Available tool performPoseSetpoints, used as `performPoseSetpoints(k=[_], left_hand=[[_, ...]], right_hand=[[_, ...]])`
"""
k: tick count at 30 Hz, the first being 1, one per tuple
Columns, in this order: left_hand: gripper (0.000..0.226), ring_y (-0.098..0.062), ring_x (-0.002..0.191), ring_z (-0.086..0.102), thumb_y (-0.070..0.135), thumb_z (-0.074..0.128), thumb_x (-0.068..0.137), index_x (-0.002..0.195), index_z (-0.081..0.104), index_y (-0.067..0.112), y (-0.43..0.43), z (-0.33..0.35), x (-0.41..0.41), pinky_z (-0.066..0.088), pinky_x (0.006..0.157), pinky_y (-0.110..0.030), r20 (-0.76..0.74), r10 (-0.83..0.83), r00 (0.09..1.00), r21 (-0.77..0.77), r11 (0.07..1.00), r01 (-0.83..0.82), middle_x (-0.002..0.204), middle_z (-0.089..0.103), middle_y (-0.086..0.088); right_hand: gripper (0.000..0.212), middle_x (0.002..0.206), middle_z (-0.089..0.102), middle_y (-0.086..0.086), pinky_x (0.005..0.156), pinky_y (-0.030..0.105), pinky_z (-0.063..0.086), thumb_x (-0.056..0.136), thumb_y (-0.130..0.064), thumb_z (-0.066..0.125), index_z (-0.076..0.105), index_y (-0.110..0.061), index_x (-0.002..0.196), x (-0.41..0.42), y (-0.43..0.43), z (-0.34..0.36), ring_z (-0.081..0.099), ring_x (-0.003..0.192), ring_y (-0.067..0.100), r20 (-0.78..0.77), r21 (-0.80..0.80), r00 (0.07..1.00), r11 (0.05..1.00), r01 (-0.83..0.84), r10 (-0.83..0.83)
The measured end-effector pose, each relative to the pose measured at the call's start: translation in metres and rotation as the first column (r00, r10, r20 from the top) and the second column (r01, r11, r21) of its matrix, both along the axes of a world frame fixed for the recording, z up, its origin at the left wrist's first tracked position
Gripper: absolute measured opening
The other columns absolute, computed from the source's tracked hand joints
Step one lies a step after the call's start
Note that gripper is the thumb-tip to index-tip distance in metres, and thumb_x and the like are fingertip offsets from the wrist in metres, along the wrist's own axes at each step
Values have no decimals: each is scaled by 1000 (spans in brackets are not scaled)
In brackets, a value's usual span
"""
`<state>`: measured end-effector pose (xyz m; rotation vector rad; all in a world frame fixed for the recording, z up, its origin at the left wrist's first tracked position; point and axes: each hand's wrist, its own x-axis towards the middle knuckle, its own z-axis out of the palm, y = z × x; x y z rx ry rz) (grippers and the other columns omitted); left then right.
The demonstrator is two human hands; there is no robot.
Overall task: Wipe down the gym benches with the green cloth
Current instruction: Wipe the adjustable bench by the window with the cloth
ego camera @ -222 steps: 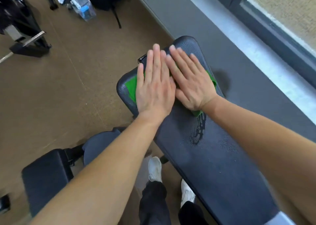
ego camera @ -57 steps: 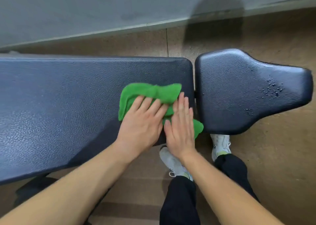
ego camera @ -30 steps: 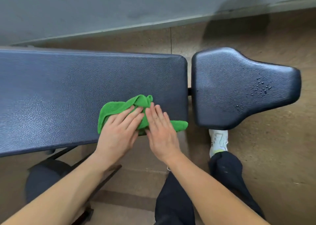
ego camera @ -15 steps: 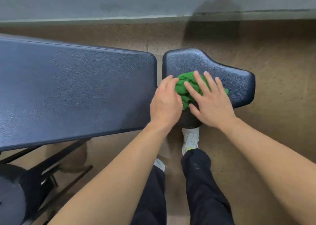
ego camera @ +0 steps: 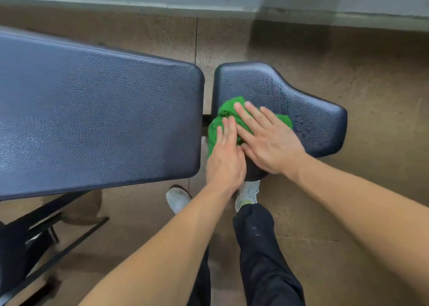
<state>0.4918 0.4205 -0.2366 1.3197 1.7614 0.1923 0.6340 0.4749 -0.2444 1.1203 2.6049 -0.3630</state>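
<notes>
The bunched green cloth (ego camera: 226,112) lies on the near left part of the small black seat pad (ego camera: 311,112). My left hand (ego camera: 225,157) presses flat on the cloth's left side, next to the gap between the pads. My right hand (ego camera: 267,138) lies flat on the cloth's right side, fingers spread and pointing up-left. Both palms press the cloth down; neither curls around it. Water droplets (ego camera: 301,125) sit on the seat pad just right of the cloth. The long black back pad (ego camera: 97,119) fills the left.
The bench's black metal frame (ego camera: 58,231) runs under the back pad at lower left. My legs in dark trousers and white shoes (ego camera: 247,194) stand on the brown floor below the seat pad. A grey wall base (ego camera: 209,1) runs along the top.
Over the last second both hands carried the cloth from the back pad's near edge across the gap onto the seat pad. In the last half second it slid slightly toward me and left.
</notes>
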Motion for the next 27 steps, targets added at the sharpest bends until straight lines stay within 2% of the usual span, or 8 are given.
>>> performPoseSetpoints(k=[4,8,12,16,18,20,23,27], left_hand=[[73,-16,153,2,14,40,99,158,-1,18,-67,21,4,25,120,-39,-33,-146,989,-95,985,142,166,3,4],[71,-24,153,5,18,41,100,158,1,17,-45,24,22,19,122,-43,-81,-177,981,-74,982,171,166,10,-4],[67,-30,153,3,17,41,101,159,7,12,18,27,67,11,123,-40,34,-141,989,77,987,138,165,12,-8],[71,-27,153,2,15,45,97,159,9,13,20,31,90,16,123,-40,92,-211,973,161,968,195,166,11,-5],[72,-24,153,7,15,41,93,159,11,14,-11,29,72,23,121,-40,67,-279,958,172,949,265,165,15,-3],[75,-21,152,12,18,35,87,159,11,15,-43,19,41,29,119,-40,-28,-357,934,177,917,356,164,19,-2],[83,-20,150,21,16,46,83,158,12,17,-51,-3,-1,33,115,-46,-204,-393,897,177,886,429,163,25,-1],[74,-29,141,34,28,59,91,156,25,15,12,-23,-3,31,117,-41,-260,-225,939,261,920,293,160,31,-6]], right_hand=[[64,165,9,15,122,48,18,98,-42,46,32,-12,152,23,-50,8,11,152,33,-10,-89,985,981,-174,174],[54,163,19,12,121,48,21,99,-40,39,41,-17,148,50,-12,12,21,150,32,-16,-69,963,960,-270,270],[57,164,12,13,121,45,11,101,-40,31,34,-13,152,83,22,27,15,151,31,49,39,998,999,-37,35],[63,165,5,17,122,45,8,102,-40,32,25,-8,155,100,-8,40,6,153,33,52,80,982,981,179,-183],[64,165,4,19,123,46,9,101,-40,35,27,-6,154,98,-33,39,4,153,34,60,52,992,992,111,-115],[62,164,4,19,123,47,12,101,-41,35,30,-8,153,89,-44,32,5,153,35,44,-15,997,998,-61,62],[59,164,10,17,122,47,17,101,-41,37,31,-14,154,66,-15,19,14,152,32,-13,-62,966,964,-260,259],[56,165,15,13,122,47,16,101,-38,39,33,-19,153,40,45,8,19,151,30,-6,16,985,985,-174,174]])
